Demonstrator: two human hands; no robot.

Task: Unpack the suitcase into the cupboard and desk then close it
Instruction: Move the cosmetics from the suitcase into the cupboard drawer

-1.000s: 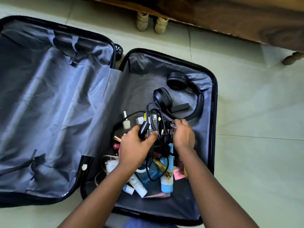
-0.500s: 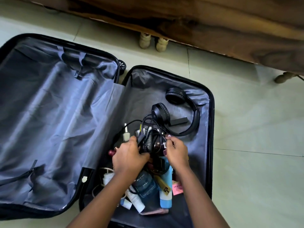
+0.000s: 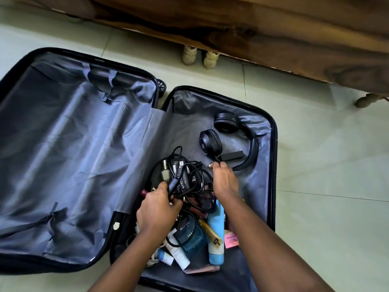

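A black hard-shell suitcase (image 3: 273, 148) is laid open flat on the floor, grey lining exposed in both halves. The left half is seen bare. In the right half, black headphones (image 3: 231, 140) are placed near the far edge, a tangle of black cables and adapters (image 3: 183, 173) at the middle, and toiletry bottles and tubes (image 3: 215, 234) toward the near edge.

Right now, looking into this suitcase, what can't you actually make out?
- Head view: the left hand covers where the cables it grips lead.
- The right hand pinches a plug; its fingers hide most of it.
- The suitcase near corner is cut off by the bottom edge and both arms.
- The pink label is too small to read.
- The cupboard and desk are out of frame.
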